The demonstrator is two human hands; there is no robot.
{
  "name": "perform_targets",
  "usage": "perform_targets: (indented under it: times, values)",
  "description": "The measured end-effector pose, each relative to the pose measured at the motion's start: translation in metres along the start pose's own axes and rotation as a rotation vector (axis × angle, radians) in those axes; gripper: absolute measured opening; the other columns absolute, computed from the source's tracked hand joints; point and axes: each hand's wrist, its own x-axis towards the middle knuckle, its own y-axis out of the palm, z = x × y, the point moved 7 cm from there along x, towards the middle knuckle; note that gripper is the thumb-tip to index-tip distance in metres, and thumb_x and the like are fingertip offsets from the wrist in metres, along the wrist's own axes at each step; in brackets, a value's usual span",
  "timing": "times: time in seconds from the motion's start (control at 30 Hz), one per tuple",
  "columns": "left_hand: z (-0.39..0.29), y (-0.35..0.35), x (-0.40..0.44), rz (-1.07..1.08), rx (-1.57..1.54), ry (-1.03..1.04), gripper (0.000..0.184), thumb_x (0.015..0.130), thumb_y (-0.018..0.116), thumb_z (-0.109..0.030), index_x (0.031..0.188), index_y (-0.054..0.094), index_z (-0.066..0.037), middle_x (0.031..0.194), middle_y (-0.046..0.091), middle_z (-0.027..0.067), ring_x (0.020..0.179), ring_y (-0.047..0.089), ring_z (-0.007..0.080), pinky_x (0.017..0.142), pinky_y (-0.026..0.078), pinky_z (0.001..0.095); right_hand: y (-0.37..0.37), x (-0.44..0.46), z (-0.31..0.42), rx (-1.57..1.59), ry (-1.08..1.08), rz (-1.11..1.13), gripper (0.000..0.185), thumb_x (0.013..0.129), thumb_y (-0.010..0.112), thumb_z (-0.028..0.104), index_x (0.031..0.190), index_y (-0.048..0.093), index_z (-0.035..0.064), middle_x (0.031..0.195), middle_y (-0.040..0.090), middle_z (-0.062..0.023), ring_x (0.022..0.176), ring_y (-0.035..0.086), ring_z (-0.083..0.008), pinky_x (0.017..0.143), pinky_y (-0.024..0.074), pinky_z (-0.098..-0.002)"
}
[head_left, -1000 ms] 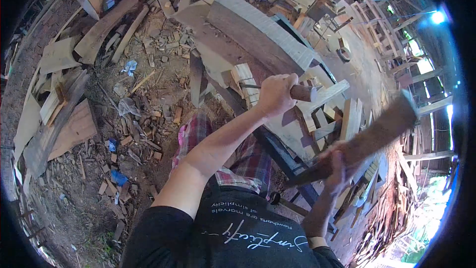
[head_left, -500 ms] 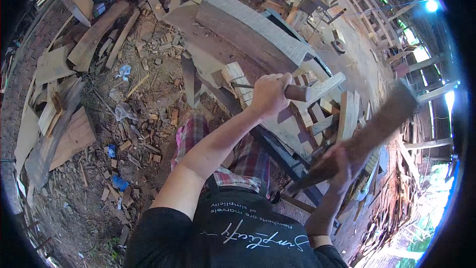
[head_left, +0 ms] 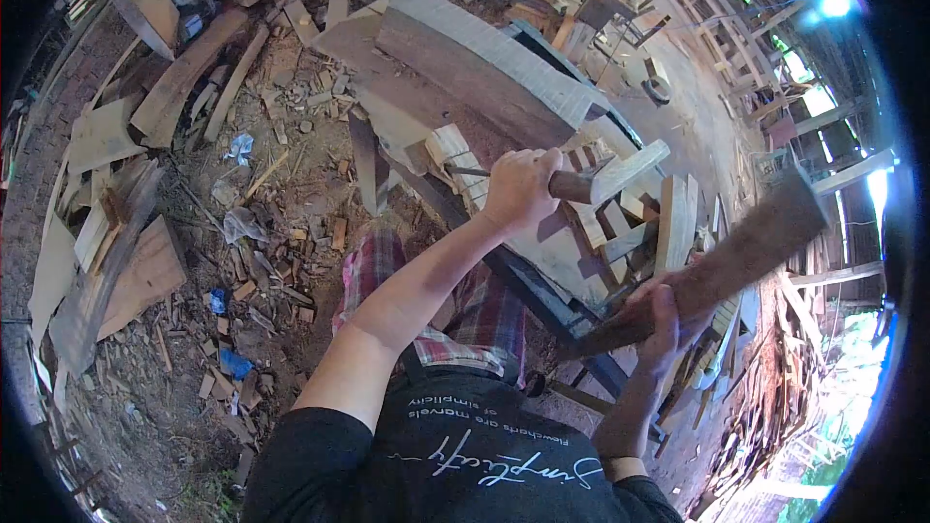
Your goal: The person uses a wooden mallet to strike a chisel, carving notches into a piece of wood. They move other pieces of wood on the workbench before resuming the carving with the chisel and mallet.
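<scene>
The left hand [head_left: 523, 190] is closed in a fist around a chisel-like tool [head_left: 572, 186], whose thick wooden handle sticks out on the right side of the fist, while a thin dark shaft comes out on the left and reaches a pale wooden block [head_left: 457, 157] with lines across its face; whether the tip is touching the wood or just beside it, I cannot tell. The right hand [head_left: 663, 318] is wrapped round the narrower part of a large, dark wooden club [head_left: 751, 247], the thumb showing on the near side, the broad end pointing up and to the right, well apart from the tool handle. The pale block lies on a work surface [head_left: 417, 123], at the near side of a long, heavy timber [head_left: 484, 63]. Just beyond the tool handle is a light wooden bar [head_left: 630, 171], and to the right of the left hand are short wooden pieces, with an upright-looking pale post [head_left: 675, 223] between them and the club. A dark beam [head_left: 528, 283] runs diagonally along the near edge of the surface, close to the plaid cloth [head_left: 368, 281] over the person's legs. On the ground [head_left: 281, 150] at left lie wood chips, blue scraps [head_left: 234, 364] and curved boards [head_left: 189, 77]
</scene>
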Motion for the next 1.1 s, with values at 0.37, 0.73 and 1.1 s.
perform_targets:
  times: [0.37,0.73,1.1]
  values:
    - [-0.001,0.030,-0.024,0.133,0.006,0.205,0.028,0.064,0.072,-0.015,0.081,0.050,-0.013,0.068,0.057,0.0073,0.068,0.060,0.0325,0.061,0.045,0.0442,0.009,-0.022,-0.068,-0.155,0.331,0.070,0.051,0.076,0.074,0.012,0.119,0.048,0.0021,0.101,0.060,-0.0073,0.090,0.057,-0.0148,0.080,0.0462,-0.0291]
    - [0.033,-0.048,0.024,-0.131,-0.474,-0.191,0.015,0.078,0.076,-0.010,0.089,0.064,-0.008,0.076,0.065,0.0014,0.067,0.061,0.0092,0.062,0.048,0.0256,-0.020,-0.080,-0.133,-0.491,0.454,0.121,0.055,0.071,0.079,0.025,0.112,0.050,0.0030,0.097,0.063,-0.0124,0.090,0.060,-0.0198,0.082,0.0462,-0.0320]
    - [0.081,-0.120,0.003,-0.062,-0.492,-0.594,0.014,0.085,0.074,-0.017,0.081,0.063,-0.008,0.069,0.058,-0.0033,0.055,0.050,0.0044,0.051,0.037,0.0204,0.010,-0.058,-0.142,-0.776,0.517,0.320,0.058,0.073,0.077,0.023,0.119,0.049,0.0022,0.106,0.060,-0.0235,0.103,0.060,-0.0404,0.087,0.0474,-0.0407]
